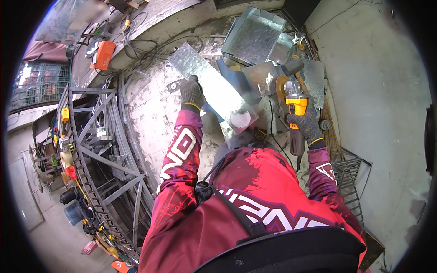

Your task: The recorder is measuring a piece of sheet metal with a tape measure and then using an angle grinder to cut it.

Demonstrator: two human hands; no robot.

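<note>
Black brim [282, 255] comes nearest, on the near side of the bright metal sheet [214, 82], which is the landmark here. Past the brim is a red shirt [268, 175], its far edge close to the near end of the sheet. To the right of the sheet, the gloved right hand [311, 120] is wrapped round a yellow and grey grinder [297, 107]; its tan disc [282, 88] stands apart from the sheet. The gloved left hand [192, 93] is closed on the sheet's left edge. Left of the sheet stands a grey metal frame [119, 166]; well to its right rises a pale wall [373, 91]. Just beyond the sheet's right side lies a brownish plate [260, 79], and farther past it a shiny metal box [255, 36]. Dark cables [133, 47] and an orange case [104, 55] lie beyond the sheet's far left.
</note>
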